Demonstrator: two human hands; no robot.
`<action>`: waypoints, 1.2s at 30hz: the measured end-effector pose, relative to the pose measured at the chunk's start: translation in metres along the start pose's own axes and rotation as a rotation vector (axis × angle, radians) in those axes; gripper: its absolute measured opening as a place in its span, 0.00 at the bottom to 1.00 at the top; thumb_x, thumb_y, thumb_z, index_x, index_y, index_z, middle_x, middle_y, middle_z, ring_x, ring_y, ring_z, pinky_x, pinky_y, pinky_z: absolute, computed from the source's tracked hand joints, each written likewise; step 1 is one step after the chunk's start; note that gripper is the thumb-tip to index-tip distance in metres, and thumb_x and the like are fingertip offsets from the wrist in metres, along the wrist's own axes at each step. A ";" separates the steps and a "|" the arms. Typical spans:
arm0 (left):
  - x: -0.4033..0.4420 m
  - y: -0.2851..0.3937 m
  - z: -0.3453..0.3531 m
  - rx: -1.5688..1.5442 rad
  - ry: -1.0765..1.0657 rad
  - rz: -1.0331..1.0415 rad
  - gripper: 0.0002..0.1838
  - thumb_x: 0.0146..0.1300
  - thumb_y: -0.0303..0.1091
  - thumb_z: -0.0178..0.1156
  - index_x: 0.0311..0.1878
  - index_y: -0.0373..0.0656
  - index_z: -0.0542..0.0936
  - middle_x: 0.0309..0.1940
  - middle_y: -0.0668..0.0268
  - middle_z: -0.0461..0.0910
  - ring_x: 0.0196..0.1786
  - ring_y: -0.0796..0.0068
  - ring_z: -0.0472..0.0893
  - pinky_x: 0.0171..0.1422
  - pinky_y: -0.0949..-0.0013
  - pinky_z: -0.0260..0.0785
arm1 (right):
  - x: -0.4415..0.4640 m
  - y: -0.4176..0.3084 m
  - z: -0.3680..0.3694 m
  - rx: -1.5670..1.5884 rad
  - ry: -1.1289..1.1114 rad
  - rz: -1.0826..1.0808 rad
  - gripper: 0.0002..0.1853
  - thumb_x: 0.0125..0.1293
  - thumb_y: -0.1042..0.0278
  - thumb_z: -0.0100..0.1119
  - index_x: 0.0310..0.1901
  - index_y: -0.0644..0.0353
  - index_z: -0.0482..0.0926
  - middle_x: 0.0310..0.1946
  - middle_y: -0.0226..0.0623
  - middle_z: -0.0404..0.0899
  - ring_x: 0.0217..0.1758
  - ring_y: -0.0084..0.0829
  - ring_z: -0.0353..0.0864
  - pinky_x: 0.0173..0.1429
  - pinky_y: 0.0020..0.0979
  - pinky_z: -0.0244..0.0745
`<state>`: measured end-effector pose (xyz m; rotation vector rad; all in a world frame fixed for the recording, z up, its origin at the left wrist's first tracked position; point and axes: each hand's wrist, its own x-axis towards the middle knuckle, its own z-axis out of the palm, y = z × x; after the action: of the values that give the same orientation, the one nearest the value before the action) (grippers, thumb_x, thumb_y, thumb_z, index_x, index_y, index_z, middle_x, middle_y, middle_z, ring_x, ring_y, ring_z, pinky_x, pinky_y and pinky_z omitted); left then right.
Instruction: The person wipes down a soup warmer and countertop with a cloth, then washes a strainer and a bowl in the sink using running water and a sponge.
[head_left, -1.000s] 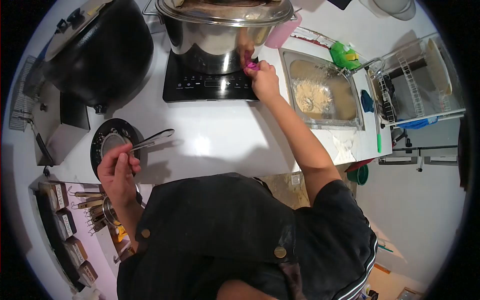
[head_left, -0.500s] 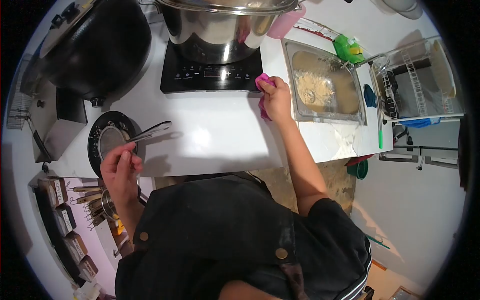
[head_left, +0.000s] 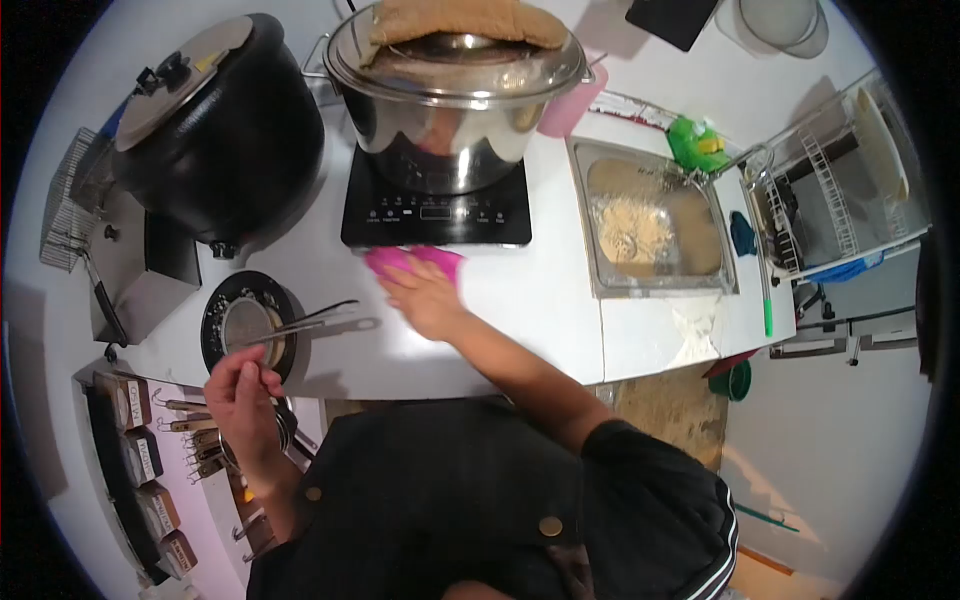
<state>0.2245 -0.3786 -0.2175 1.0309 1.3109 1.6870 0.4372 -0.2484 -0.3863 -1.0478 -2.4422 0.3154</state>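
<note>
My right hand [head_left: 425, 298] lies flat with its fingers spread on a pink cloth [head_left: 440, 265], pressing it to the white counter just in front of the black induction cooker [head_left: 440, 228]. Over the counter's left front edge, my left hand [head_left: 243, 395] is closed with the fingers curled; whether anything is between them is hidden. Just beyond it, a round mesh strainer [head_left: 247, 325] rests on a black bowl [head_left: 213, 335] with pale bits in it. A thin metal utensil [head_left: 318, 318] sticks out from the bowl to the right.
A lidded steel pot [head_left: 440, 130] stands on the cooker, a folded brown cloth [head_left: 465, 22] on its lid. A large black cooker [head_left: 225, 150] is at left. The sink [head_left: 665, 280] at right holds pale residue. A dish rack [head_left: 830, 190] stands beyond.
My right hand has moved left from the cooker's right corner with the pink cloth, which is now spread under flattened fingers. The view has shifted, showing more of the pot. My left hand stays by the bowl.
</note>
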 end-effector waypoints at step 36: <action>-0.009 -0.004 -0.008 0.009 -0.012 -0.045 0.09 0.60 0.27 0.52 0.39 0.33 0.77 0.20 0.65 0.75 0.22 0.81 0.72 0.29 0.80 0.64 | -0.054 -0.020 -0.084 -0.024 -0.103 0.057 0.22 0.61 0.58 0.48 0.58 0.44 0.66 0.64 0.29 0.58 0.69 0.50 0.47 0.62 0.60 0.40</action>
<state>0.2212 -0.3889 -0.2240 1.0083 1.3260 1.6404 0.4988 -0.2993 -0.3233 -1.1390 -2.5158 0.3680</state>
